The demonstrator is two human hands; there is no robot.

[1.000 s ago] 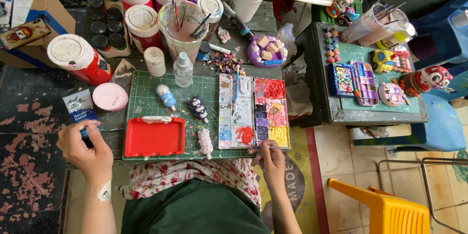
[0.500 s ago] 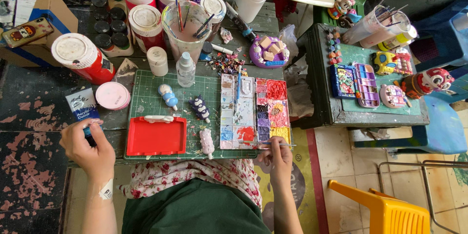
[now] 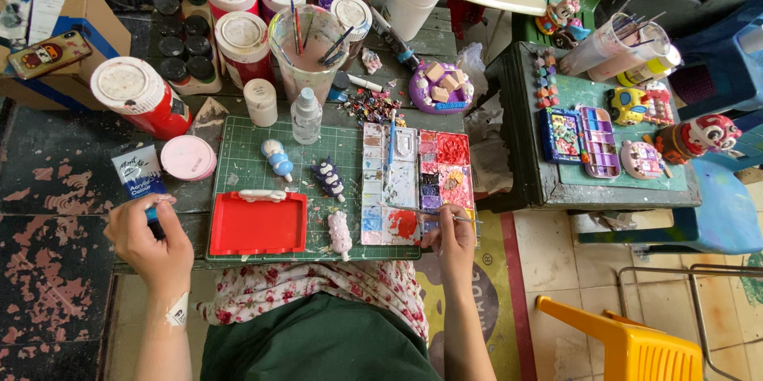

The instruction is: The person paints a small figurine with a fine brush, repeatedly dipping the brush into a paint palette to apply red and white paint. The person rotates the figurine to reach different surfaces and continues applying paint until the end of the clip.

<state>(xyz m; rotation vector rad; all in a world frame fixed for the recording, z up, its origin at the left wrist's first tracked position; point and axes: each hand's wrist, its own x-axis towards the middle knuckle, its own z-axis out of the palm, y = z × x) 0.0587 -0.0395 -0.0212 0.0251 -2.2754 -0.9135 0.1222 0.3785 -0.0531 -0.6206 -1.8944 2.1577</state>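
Left hand, lower left of frame, grip clamped on a blue paint tube at the edge of the surface. Right hand, lower centre, fingers pinched together on a thin paintbrush lying across the paint palette. Red tray sits between the hands. Risk: a hard squeeze could spurt paint onto the green cutting mat; the brush sleeve-side could smear wet red.

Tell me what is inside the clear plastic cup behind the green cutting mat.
The clear plastic cup holds several paintbrushes standing in cloudy pinkish water. Their bristle ends cannot be seen, because the murky water covers them.
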